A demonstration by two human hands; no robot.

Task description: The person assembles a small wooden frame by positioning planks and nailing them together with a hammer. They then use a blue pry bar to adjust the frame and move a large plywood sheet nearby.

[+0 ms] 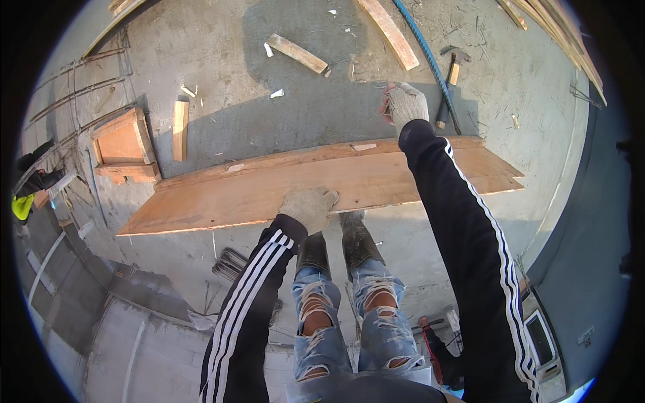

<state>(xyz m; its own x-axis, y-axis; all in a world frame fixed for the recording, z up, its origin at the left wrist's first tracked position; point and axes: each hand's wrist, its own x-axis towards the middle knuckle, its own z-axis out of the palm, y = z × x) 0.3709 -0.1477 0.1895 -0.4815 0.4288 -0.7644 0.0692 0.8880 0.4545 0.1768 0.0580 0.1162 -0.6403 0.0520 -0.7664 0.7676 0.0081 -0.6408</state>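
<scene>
A long plywood board [269,193] lies crosswise before me, with a wooden batten [282,159] along its far edge. My left hand [308,207], in a knitted work glove, holds the board at its near edge; its fingertips are hard to make out. Reaching past the far edge, my right hand [405,104] is gloved too, its fingers curled in. Thin nail-like bits show by those fingers, but whether they are in the hand is unclear. A claw hammer [451,86] rests on the concrete to its right, beside a blue ribbed rod [430,60].
Wood offcuts [297,54] and a short block [181,130] lie on the concrete floor. A small wooden form [125,146] stands by the board's left end, near rebar [74,94]. Long timbers [554,30] lie far right. My boots [359,238] meet the board's near edge.
</scene>
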